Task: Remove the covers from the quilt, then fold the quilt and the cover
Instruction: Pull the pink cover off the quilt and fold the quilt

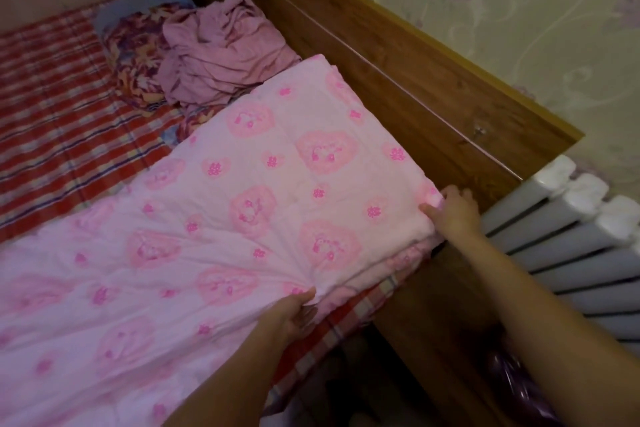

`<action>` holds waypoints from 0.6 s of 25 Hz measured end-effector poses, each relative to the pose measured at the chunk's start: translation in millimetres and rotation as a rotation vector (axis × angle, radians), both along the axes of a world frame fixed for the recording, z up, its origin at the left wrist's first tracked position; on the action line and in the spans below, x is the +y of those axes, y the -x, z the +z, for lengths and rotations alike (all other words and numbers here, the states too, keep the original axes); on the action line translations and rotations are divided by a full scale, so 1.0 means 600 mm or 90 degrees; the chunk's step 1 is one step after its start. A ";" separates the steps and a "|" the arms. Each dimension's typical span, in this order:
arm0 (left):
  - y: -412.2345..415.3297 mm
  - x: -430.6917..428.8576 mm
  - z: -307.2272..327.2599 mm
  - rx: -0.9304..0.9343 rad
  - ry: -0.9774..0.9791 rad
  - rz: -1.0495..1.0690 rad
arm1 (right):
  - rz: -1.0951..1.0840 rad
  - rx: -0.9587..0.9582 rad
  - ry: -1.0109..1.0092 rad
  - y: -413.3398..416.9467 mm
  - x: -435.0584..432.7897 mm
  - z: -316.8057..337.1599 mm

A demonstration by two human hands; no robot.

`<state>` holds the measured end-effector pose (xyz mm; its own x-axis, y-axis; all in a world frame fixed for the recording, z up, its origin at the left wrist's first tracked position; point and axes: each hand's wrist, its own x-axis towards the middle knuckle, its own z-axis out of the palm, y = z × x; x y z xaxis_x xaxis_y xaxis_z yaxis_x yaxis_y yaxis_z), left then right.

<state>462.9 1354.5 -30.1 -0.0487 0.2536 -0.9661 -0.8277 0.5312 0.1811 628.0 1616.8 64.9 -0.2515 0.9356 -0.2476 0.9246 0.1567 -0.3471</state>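
Note:
A pale pink quilt [221, 218] with darker pink heart prints lies doubled over along the near side of the bed, its layers stacked at the right end. My right hand [452, 213] grips the quilt's far right corner beside the wooden headboard. My left hand [289, 314] pinches the quilt's near edge, where the cloth bunches into creases. A crumpled dusty-pink cover [221, 52] sits in a heap at the far side of the bed.
A red checked sheet [59, 107] covers the mattress. A floral pillow [135, 55] lies beside the heap. The wooden headboard [398, 80] runs along the right, with a white radiator [571, 236] behind it and flowered wallpaper above.

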 end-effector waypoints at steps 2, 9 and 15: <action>-0.008 -0.006 0.012 0.008 -0.046 0.080 | 0.047 0.044 -0.160 0.045 -0.043 0.009; 0.093 -0.256 0.028 0.004 -0.138 0.379 | 0.337 0.252 -0.064 0.175 -0.350 -0.039; 0.246 -0.489 0.036 0.239 0.027 0.557 | 0.696 0.041 -0.096 0.287 -0.532 -0.128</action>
